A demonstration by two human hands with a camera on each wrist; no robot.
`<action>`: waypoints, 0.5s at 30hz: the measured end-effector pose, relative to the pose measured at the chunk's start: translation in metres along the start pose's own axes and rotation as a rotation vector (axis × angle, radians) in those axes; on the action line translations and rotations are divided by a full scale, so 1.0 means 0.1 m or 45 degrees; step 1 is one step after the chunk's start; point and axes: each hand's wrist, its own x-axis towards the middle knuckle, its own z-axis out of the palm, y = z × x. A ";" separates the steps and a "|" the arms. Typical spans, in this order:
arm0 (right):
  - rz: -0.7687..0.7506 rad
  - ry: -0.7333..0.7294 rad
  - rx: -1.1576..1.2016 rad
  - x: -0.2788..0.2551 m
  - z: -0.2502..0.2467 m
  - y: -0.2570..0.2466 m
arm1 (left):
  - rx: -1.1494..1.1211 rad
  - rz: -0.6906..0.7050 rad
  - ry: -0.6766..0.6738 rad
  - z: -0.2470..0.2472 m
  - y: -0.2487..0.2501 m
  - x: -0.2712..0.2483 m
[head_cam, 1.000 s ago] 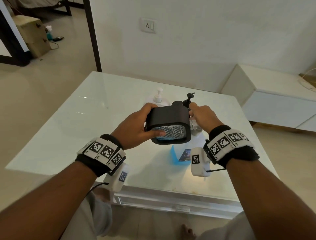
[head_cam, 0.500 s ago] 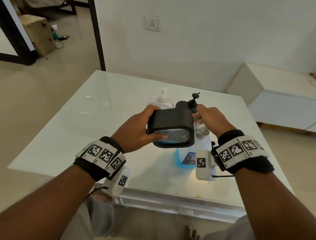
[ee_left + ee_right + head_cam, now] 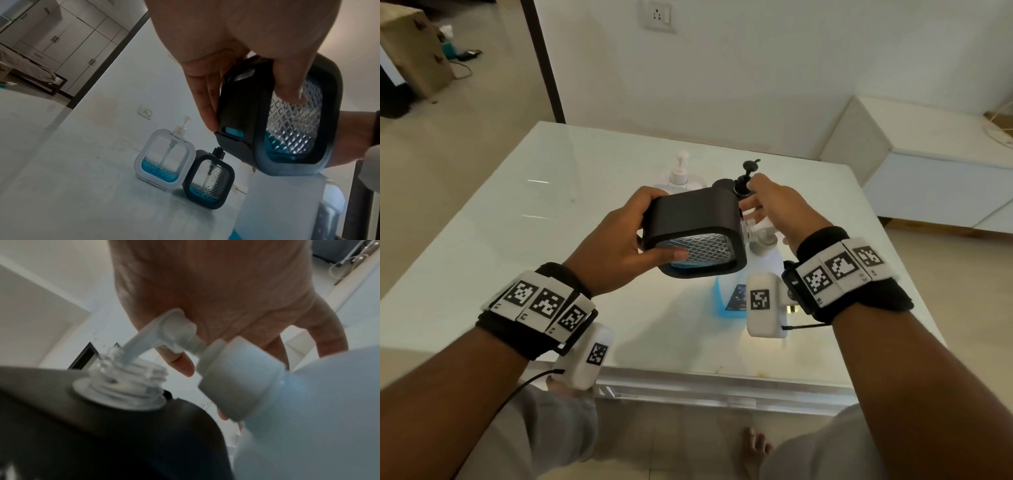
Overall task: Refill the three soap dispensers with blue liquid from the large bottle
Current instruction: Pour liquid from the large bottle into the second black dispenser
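Observation:
My left hand (image 3: 633,233) grips a black soap dispenser (image 3: 695,236) tilted on its side above the table, thumb on its diamond-patterned window. A little blue liquid lies in its low end (image 3: 275,151). Its open threaded neck (image 3: 123,378) meets the white pump nozzle (image 3: 141,344) of the large bottle (image 3: 729,298). My right hand (image 3: 780,209) presses its palm on the pump head (image 3: 176,331), fingers straight. A white dispenser (image 3: 164,159) and a second black dispenser (image 3: 208,180) stand behind, each with blue liquid at the bottom.
Everything stands on a white glass table (image 3: 517,240) whose front edge is close to my legs. A low white cabinet (image 3: 928,171) is at the right, and the wall with a socket (image 3: 656,15) lies behind. A cardboard box (image 3: 410,44) sits far left.
The head view has shifted slightly. Both hands stay where they were, the left on the tilted black dispenser and the right on the pump head.

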 end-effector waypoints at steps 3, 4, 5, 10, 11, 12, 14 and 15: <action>0.019 -0.033 -0.001 0.01 -0.03 -0.01 | 0.003 -0.001 0.000 -0.01 0.01 0.00; 0.021 -0.030 -0.002 0.01 -0.03 -0.01 | 0.008 0.008 -0.003 -0.01 0.01 0.00; 0.019 -0.015 -0.004 0.03 -0.03 -0.02 | 0.012 0.016 -0.004 -0.01 0.01 0.01; -0.047 0.109 -0.052 0.11 0.06 0.00 | 0.014 0.029 0.014 -0.01 0.02 0.00; -0.052 0.122 -0.065 0.12 0.08 0.01 | 0.008 0.029 0.017 -0.01 0.02 0.00; -0.056 0.129 -0.072 0.12 0.08 0.01 | 0.002 0.030 0.018 -0.01 0.02 0.00; -0.051 0.138 -0.078 0.11 0.08 0.01 | 0.000 0.033 0.013 0.01 0.03 0.00; -0.048 0.143 -0.073 0.10 0.07 0.01 | 0.003 0.035 0.010 0.01 0.03 0.00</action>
